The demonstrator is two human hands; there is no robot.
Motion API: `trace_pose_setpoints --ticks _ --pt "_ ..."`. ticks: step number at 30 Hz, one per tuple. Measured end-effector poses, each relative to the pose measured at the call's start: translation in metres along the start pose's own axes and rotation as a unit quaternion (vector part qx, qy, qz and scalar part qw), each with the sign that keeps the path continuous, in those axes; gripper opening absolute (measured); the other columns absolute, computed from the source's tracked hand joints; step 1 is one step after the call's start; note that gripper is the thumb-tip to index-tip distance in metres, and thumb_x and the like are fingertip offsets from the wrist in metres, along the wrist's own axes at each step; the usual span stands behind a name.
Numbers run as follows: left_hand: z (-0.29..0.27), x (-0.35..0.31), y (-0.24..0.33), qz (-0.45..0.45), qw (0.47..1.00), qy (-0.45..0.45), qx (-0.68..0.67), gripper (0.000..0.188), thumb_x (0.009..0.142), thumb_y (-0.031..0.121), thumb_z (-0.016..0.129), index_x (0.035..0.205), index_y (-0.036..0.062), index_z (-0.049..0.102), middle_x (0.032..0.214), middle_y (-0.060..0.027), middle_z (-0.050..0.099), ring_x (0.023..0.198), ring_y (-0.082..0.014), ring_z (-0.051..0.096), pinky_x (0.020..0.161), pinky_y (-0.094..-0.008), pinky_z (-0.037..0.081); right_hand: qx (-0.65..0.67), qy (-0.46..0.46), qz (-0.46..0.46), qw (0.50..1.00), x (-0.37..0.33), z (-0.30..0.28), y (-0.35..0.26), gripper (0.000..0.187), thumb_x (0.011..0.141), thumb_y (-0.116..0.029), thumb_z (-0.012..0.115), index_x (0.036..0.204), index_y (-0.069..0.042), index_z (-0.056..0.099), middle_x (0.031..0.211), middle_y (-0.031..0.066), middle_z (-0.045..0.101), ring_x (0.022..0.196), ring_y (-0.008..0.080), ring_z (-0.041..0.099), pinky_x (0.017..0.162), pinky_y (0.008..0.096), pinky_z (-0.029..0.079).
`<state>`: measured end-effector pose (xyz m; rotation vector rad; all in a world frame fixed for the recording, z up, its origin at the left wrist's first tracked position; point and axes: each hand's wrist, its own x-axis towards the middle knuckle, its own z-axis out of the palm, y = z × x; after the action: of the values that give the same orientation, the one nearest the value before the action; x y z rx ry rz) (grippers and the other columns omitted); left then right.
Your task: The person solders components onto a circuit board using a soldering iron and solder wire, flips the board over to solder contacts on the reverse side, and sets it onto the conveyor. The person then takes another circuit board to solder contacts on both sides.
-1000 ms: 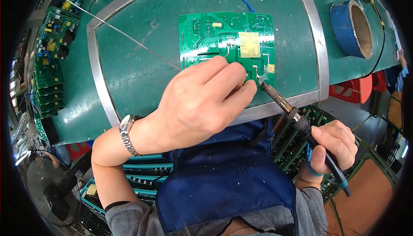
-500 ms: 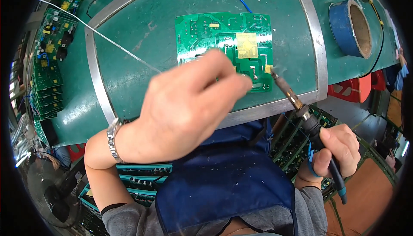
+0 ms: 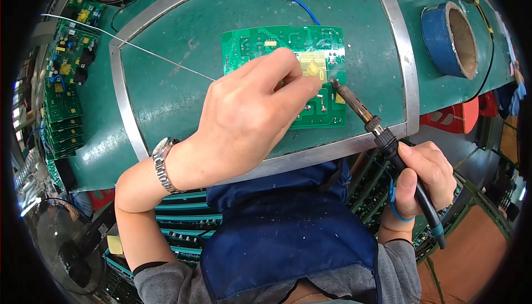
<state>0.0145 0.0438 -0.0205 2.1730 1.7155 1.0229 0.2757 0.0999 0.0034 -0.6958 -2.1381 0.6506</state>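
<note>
From my remote view, the left hand [image 3: 249, 107] presses its fingertips together, apparently pinching the thin wire [image 3: 155, 50], contact hidden; the circuit board [image 3: 324, 120] lies beneath them. The right hand [image 3: 426, 176] wraps the soldering iron [image 3: 391, 147] by its handle, likely for heat clearance, tip just beside the left fingertips.

Beside the green workbench [image 3: 166, 99], a red plastic seat [image 3: 470, 114] shows against grey floor [image 3: 465, 144].
</note>
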Motion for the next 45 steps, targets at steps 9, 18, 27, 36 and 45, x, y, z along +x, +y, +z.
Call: trace_pose_setpoints --ticks 9,18,27,36,45 --pt "0.003 0.001 0.003 0.016 1.0 -0.006 0.003 0.026 0.072 -0.005 0.076 0.097 0.0024 0.073 0.083 -0.0069 0.056 0.065 -0.0185 0.058 0.056 -0.0295 0.048 -0.006 0.005 0.002 1.0 -0.003 -0.002 -0.001 0.023 0.088 -0.022 0.072 0.096 0.0 0.072 0.07 0.0098 0.067 0.053 0.0205 0.062 0.048 0.0279 0.049" --pt "0.005 0.002 0.003 0.039 0.999 0.007 0.034 0.026 0.07 -0.002 0.077 0.095 0.0048 0.073 0.08 -0.005 0.056 0.065 -0.018 0.058 0.053 -0.0295 0.046 -0.013 0.003 0.003 1.0 -0.004 -0.004 -0.002 0.021 0.088 -0.021 0.071 0.095 0.0 0.073 0.069 0.0095 0.067 0.052 0.0208 0.062 0.047 0.0282 0.048" --pt "0.004 -0.001 0.004 0.052 0.998 -0.01 0.024 0.027 0.071 -0.001 0.077 0.097 0.0056 0.074 0.079 -0.0048 0.053 0.064 -0.0178 0.055 0.053 -0.0291 0.046 -0.012 -0.001 -0.003 1.0 -0.01 -0.007 -0.005 0.022 0.087 -0.021 0.07 0.093 0.0 0.073 0.069 0.0097 0.067 0.052 0.0206 0.062 0.046 0.0277 0.048" --pt "-0.019 0.006 0.009 -0.022 0.991 -0.108 -0.071 0.048 0.068 0.006 0.084 0.114 0.0037 0.069 0.097 -0.0084 0.053 0.077 -0.0213 0.058 0.066 -0.032 0.051 -0.045 0.115 0.006 0.992 -0.018 -0.027 0.004 0.031 0.092 -0.025 0.066 0.093 0.005 0.069 0.071 0.0116 0.066 0.054 0.0185 0.058 0.052 0.0298 0.045" --pt "-0.013 -0.001 0.003 -0.035 0.995 -0.085 -0.03 0.054 0.071 0.002 0.082 0.122 0.0039 0.064 0.106 -0.0114 0.05 0.085 -0.0233 0.058 0.073 -0.0331 0.052 -0.276 0.233 0.157 0.919 0.007 -0.044 0.046 0.026 0.099 -0.013 0.06 0.114 0.006 0.069 0.102 0.0131 0.072 0.075 0.0114 0.063 0.068 0.0248 0.05"
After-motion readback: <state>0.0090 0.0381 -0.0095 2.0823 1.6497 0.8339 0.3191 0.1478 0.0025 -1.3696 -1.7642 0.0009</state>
